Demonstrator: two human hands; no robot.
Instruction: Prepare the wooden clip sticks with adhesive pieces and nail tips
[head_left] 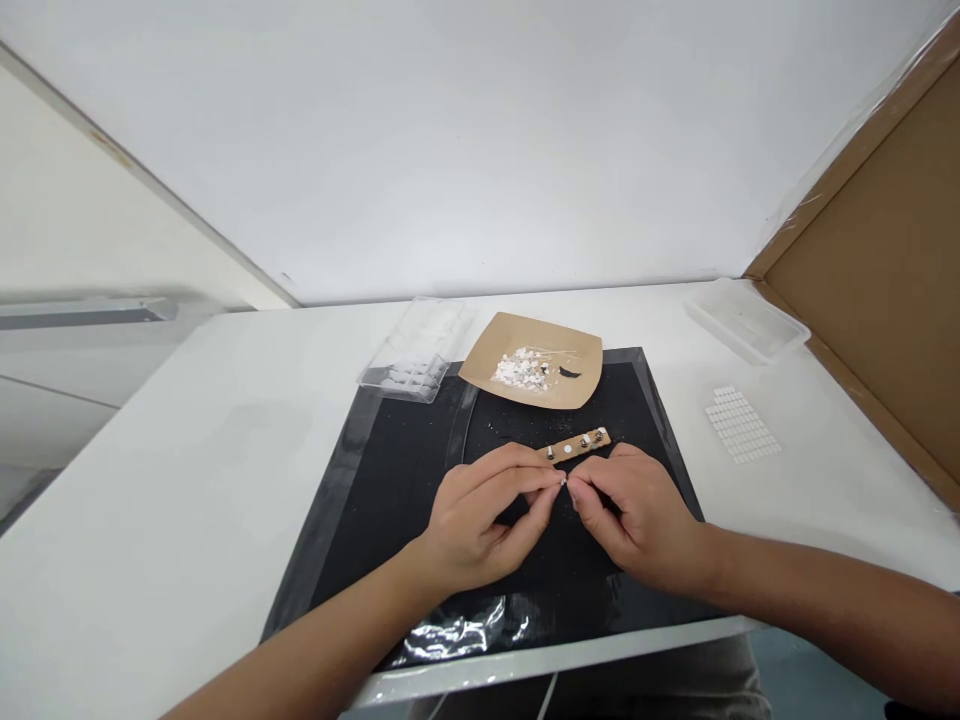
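Head view, left hand [491, 515]: thumb and fingertips pinch a tiny pale bit [563, 481].
Right hand [637, 515]: thumb and forefinger pressed together just beside it; cannot tell whether they hold anything.
Tiny bit: between both hands, over the black mat [360, 520], near the cardboard strip [576, 445].
Mat: a slack pinch could drop the bit among scattered specks.
Strip: a brushing knuckle could dislodge the small metallic pieces [586, 441] on it.
Lettering: no brand, label or writing readable.
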